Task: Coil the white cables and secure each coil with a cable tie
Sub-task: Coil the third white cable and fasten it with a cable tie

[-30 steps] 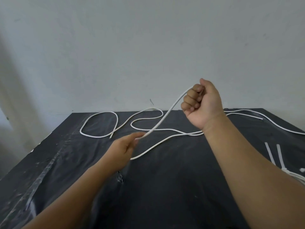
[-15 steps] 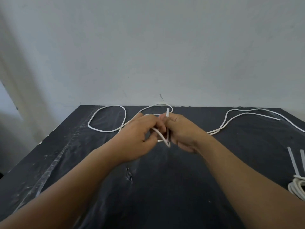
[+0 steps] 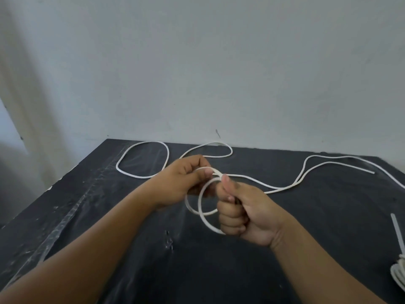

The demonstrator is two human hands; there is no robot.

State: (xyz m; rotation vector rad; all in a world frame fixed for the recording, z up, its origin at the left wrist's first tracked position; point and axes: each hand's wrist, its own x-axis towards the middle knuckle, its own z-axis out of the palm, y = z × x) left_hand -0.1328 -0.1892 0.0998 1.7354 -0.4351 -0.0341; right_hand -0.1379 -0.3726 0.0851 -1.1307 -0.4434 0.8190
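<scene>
I saw the right hand clenched around two small loops of the white cable above the black table, while the left hand pinched the cable at the loops' top.

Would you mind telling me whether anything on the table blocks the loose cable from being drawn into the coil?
Nothing visible does: the loose cable lies on bare table, running freely to the right hand.
</scene>
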